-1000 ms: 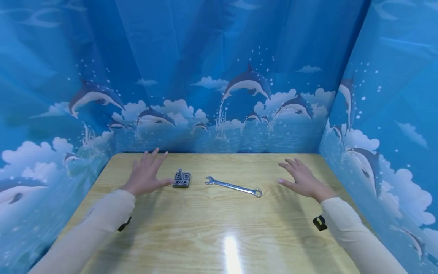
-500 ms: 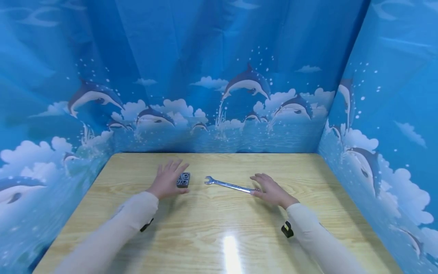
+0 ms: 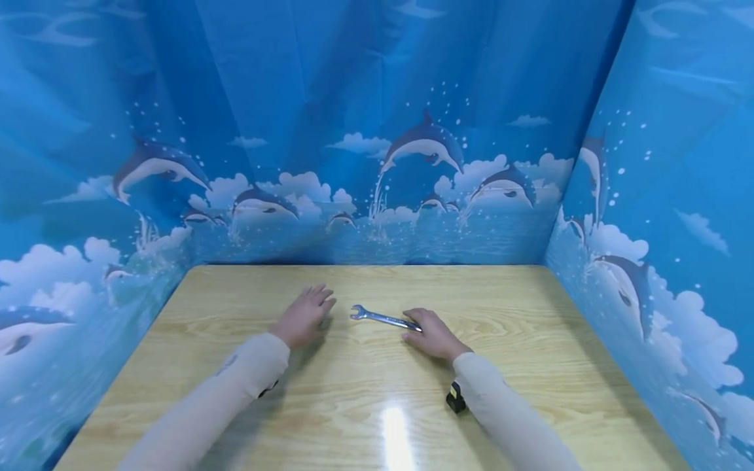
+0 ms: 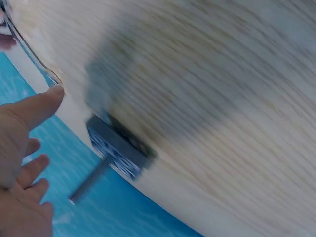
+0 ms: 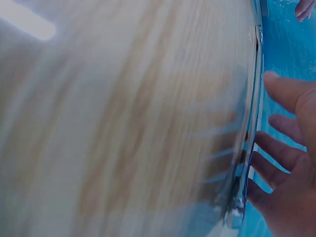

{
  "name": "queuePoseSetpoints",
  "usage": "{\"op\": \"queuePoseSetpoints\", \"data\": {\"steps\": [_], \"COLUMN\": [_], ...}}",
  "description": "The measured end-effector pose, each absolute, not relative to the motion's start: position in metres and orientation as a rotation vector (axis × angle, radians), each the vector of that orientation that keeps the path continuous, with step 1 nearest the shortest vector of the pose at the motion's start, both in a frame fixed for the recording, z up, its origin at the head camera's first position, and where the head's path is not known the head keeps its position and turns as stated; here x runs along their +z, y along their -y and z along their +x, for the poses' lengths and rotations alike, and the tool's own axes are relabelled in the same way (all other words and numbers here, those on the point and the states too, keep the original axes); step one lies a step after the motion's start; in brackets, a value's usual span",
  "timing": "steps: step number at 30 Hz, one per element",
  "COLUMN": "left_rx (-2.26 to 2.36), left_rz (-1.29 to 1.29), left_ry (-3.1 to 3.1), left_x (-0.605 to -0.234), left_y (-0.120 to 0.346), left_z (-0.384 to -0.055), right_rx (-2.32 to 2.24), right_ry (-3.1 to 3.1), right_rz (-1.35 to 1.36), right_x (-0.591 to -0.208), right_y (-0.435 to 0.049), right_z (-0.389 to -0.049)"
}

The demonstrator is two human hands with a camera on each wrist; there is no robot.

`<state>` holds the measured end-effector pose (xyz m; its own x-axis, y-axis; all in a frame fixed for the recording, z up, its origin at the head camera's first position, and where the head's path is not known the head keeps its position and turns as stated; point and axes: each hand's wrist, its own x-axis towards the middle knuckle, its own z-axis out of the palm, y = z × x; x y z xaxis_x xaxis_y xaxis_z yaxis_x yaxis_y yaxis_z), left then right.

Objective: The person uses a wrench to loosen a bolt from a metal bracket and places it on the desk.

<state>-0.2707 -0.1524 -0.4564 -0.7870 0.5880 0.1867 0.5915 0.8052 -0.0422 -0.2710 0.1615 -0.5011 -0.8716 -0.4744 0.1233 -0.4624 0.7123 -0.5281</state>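
A silver combination wrench lies on the table, its forked end toward the left hand. Over its ring end is the right hand; in the right wrist view the fingers are spread along the wrench's far side, with the thumb apart from the shaft. In the left wrist view, a dark square block with round sockets lies on the table, a threaded bolt standing out of it. The left hand reaches over this block and hides it in the head view; its thumb and fingers are apart, with nothing between them.
The wood-grain table ends at a blue dolphin-print curtain, which also runs along both sides. A bright light reflection shows near the front. Black wrist cameras hang under both sleeves.
Both hands have moved inward and lowered: the left to the right over the block, the right to the left over the wrench's ring end. Block and wrench have not visibly moved.
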Motion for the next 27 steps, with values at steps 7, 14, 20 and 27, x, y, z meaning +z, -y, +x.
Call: {"op": "queuePoseSetpoints", "data": {"steps": [7, 14, 20, 27], "left_rx": [-0.154, -0.796, -1.14, -1.132], "left_rz": [-0.83, -0.499, -0.262, -0.17], "left_ry": [2.884, 2.993, 3.034, 3.112], "left_x": [-0.458, -0.46, -0.467, -0.484], "left_y": [0.154, 0.174, 0.185, 0.194], "left_z": [-0.277, -0.289, -0.295, -0.3], "right_rx": [-0.889, -0.877, -0.893, -0.963], "right_ry": [-2.951, -2.949, -2.962, -2.92], "right_rz": [-0.698, -0.643, -0.629, -0.618], "right_x": [-0.502, -0.503, -0.506, -0.509], "right_y": [-0.147, -0.144, -0.144, -0.144], "right_z": [-0.276, -0.278, -0.279, -0.281]}}
